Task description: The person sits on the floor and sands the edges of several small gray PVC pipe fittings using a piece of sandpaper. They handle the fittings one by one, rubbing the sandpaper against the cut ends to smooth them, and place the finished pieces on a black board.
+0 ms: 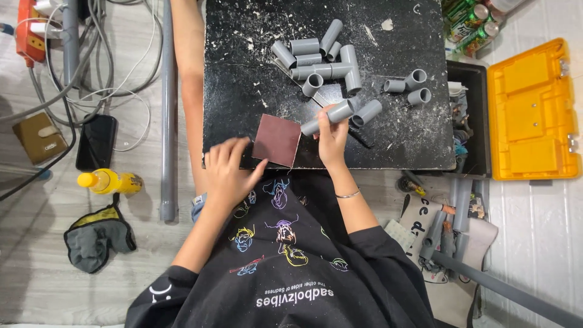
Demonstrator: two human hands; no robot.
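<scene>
My right hand (331, 138) grips a short grey pipe piece (328, 117) and holds it just above the near edge of a black work board (243, 73). My left hand (229, 171) lies at the board's near left corner with fingers spread, its fingertips touching a square of reddish-brown sandpaper (277, 140) that lies flat on the board. Another short grey pipe piece (367, 113) lies right beside the held one. A heap of grey pipe fittings (319, 54) sits at the middle of the board.
Two more grey fittings (412, 86) lie at the board's right. An open yellow toolbox (529, 109) stands on the right. A long grey pipe (167, 109), a black phone (96, 141), a yellow bottle (109, 181) and tangled cables (91, 67) lie on the left floor. Grey pipes (449, 225) lie at lower right.
</scene>
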